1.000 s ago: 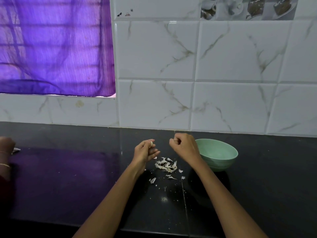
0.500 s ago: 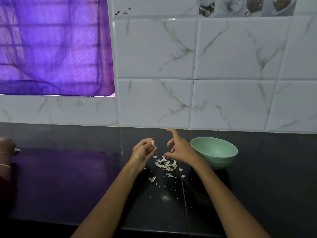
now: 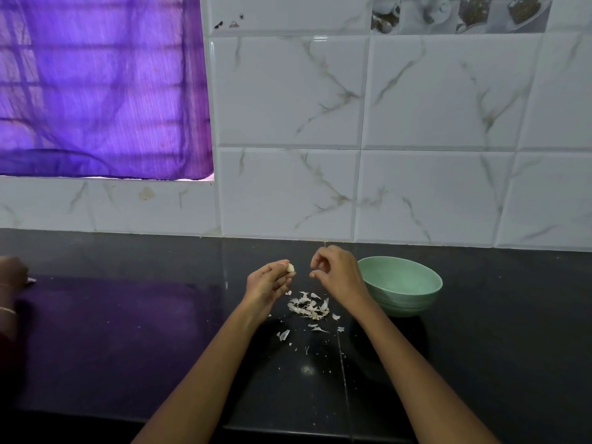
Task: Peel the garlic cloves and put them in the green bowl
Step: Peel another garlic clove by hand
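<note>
My left hand pinches a pale garlic clove at its fingertips, above the black counter. My right hand hovers just right of the clove, fingers curled, and I see nothing in it. A small gap separates the two hands. The green bowl stands on the counter right behind my right hand; its visible inside shows no cloves. Below the hands a heap of white garlic skins lies on the counter.
The black counter runs up to a white tiled wall. A purple curtain hangs at the upper left. Another person's hand rests on the counter at the far left edge. Loose skin flakes are scattered nearer me.
My right hand spread its fingers over the skin heap half a second ago and has now curled again and risen beside the clove. The left hand has kept the clove.
</note>
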A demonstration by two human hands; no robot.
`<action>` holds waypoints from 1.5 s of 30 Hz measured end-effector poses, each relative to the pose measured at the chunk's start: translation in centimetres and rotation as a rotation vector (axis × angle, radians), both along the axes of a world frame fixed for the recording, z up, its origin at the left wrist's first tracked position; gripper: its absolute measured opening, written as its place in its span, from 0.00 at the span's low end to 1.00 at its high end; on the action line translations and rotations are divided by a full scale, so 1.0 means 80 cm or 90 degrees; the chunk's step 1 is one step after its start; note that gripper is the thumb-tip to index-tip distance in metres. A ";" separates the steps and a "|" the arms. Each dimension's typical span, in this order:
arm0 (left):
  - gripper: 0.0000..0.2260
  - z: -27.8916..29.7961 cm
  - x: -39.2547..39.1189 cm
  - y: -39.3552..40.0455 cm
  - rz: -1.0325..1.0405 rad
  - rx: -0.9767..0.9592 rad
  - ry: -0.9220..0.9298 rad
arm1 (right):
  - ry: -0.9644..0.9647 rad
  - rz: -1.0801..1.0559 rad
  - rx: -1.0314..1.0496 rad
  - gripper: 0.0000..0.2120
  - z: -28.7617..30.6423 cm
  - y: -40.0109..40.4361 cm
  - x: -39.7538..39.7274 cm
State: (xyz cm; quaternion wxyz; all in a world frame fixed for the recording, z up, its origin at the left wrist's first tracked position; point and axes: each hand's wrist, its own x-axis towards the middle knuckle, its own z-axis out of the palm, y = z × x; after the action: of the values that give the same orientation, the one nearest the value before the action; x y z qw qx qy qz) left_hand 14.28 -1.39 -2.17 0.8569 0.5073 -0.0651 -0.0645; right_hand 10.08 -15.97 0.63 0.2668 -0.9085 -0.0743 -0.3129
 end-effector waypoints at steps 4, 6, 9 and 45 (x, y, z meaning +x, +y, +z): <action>0.04 -0.001 0.001 0.000 0.006 -0.018 0.000 | -0.049 0.035 0.039 0.08 0.003 -0.001 -0.001; 0.05 -0.001 0.001 0.001 0.008 -0.026 -0.006 | 0.008 0.090 0.113 0.12 0.006 0.004 -0.006; 0.06 -0.003 0.003 0.001 0.019 -0.019 -0.004 | 0.098 0.053 0.035 0.37 0.001 0.009 -0.011; 0.07 0.006 -0.005 0.005 0.169 0.041 -0.038 | 0.018 0.121 0.104 0.16 -0.004 -0.003 -0.010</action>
State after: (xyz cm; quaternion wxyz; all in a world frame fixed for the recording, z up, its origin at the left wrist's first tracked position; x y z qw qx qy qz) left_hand 13.85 -1.01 -1.69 0.8387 0.5407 -0.0205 0.0626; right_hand 9.30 -16.20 0.33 0.3694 -0.8768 -0.1310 -0.2785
